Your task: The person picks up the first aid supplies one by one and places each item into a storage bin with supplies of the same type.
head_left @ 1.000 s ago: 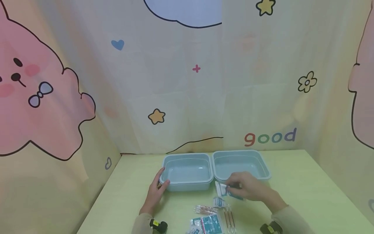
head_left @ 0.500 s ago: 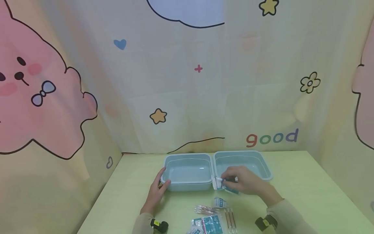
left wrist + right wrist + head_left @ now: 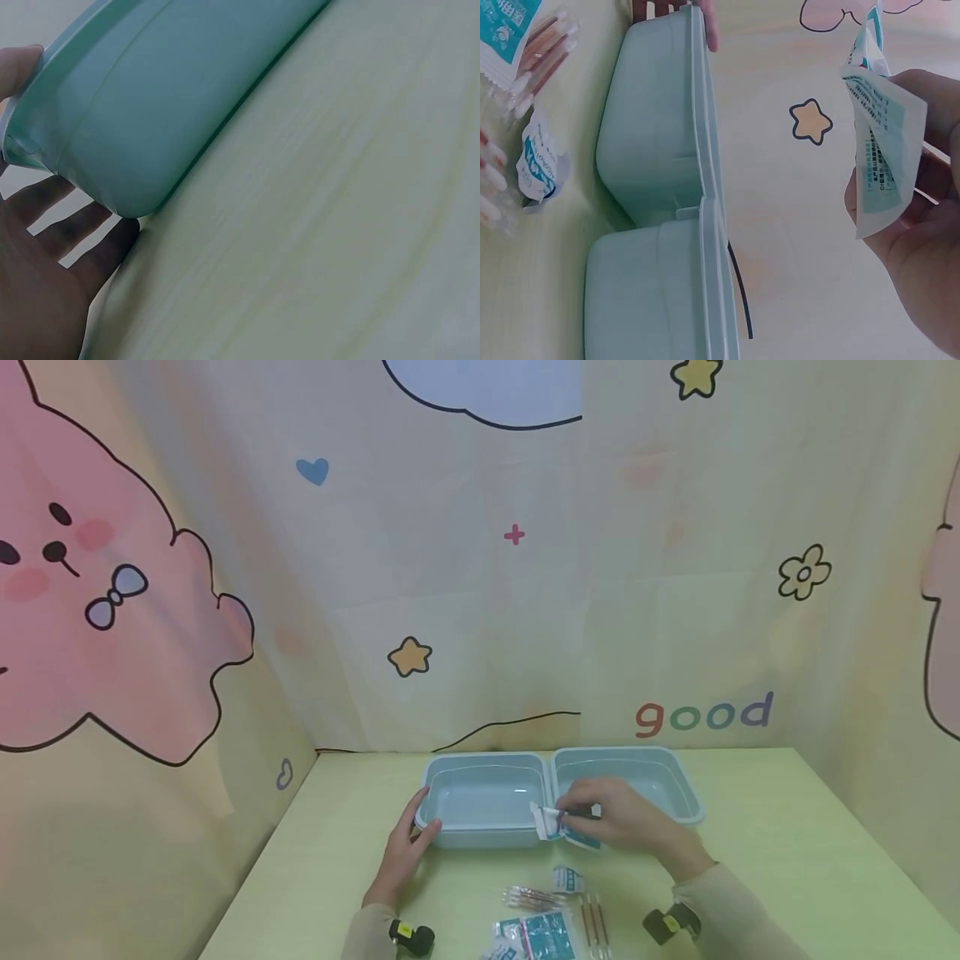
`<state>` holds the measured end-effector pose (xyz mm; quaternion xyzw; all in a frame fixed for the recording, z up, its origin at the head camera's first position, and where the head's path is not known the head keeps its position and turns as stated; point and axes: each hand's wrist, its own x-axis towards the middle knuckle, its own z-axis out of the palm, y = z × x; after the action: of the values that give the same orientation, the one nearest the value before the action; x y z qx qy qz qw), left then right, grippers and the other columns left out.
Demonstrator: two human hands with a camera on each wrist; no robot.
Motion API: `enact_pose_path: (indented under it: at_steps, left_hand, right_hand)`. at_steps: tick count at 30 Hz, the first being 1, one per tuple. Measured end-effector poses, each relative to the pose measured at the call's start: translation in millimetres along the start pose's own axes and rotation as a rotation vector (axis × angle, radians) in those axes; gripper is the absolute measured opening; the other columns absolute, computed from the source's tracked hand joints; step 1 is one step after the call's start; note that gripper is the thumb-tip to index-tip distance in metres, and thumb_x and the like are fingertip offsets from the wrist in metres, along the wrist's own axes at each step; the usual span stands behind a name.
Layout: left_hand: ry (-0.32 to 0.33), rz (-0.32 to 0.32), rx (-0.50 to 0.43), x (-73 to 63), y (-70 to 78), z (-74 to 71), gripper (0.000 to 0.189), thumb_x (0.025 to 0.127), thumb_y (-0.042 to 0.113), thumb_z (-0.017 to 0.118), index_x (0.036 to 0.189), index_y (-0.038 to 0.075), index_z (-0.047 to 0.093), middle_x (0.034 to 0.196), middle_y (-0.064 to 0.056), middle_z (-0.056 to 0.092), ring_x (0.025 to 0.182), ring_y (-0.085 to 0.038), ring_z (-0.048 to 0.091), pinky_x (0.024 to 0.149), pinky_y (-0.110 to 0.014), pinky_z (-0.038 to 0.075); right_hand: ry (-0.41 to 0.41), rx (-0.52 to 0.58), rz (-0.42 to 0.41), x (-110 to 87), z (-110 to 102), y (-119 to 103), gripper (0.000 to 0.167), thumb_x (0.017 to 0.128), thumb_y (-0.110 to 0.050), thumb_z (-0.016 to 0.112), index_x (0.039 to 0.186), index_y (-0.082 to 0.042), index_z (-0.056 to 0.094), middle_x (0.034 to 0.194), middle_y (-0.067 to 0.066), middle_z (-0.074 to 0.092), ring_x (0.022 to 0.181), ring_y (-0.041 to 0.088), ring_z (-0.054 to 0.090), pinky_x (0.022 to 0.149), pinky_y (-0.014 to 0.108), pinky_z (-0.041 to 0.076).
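Note:
My left hand point(image 3: 399, 853) rests at the left front corner of the left light-blue plastic basin point(image 3: 487, 837). Its thumb lies on the rim and its straight, spread fingers touch the end wall, as the left wrist view point(image 3: 45, 270) shows. Over the front of the basins, near where they meet, my right hand point(image 3: 621, 817) pinches a white-and-teal printed sachet point(image 3: 889, 154) between thumb and fingers. One white end of it sticks out to the left, overlapping the left basin's rim in the head view. A second basin point(image 3: 678, 789) stands alongside, partly behind the right hand.
In front of the basins lie a small white-and-blue sachet point(image 3: 567, 880), wrapped brown-stick cotton swabs point(image 3: 534, 898), more swabs point(image 3: 595, 927) and a teal packet point(image 3: 549, 937). A printed curtain point(image 3: 480, 610) hangs behind the pale table point(image 3: 765, 843).
My right hand has moved left and slightly away from me with the sachet, to the junction of the basins. The left hand stays at the same basin corner. The view has shifted slightly.

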<state>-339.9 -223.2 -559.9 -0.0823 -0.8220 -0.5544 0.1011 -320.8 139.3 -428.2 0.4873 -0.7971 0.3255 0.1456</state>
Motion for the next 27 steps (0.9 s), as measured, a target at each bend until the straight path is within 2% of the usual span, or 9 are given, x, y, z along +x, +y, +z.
enact_pose_path:
  at_steps: [21, 27]
  left_hand:
    - [-0.008, -0.005, -0.009, 1.2, -2.3, -2.2, 0.063, 0.095, 0.044, 0.059, 0.152, 0.030, 0.034, 0.159, -0.013, 0.028, 0.142, -0.042, 0.032, 0.109, -0.060, 0.037]
    - [-0.006, -0.012, -0.003, 2.6, -3.2, -1.8, 0.063, 0.095, 0.045, 0.059, 0.151, 0.030, 0.034, 0.159, -0.013, 0.029, 0.141, -0.042, 0.033, 0.108, -0.059, 0.038]
  right_hand:
    - [0.018, 0.003, 0.034, 21.4, 3.6, -2.4, 0.012, 0.085, -0.011, 0.073, 0.096, -0.017, 0.074, 0.085, -0.012, 0.067, 0.074, -0.001, 0.055, 0.059, 0.018, 0.051]
    - [0.019, 0.014, 0.055, 25.7, 4.8, -0.3, 0.012, 0.085, -0.011, 0.073, 0.096, -0.014, 0.073, 0.083, -0.010, 0.067, 0.073, -0.001, 0.054, 0.060, 0.023, 0.053]
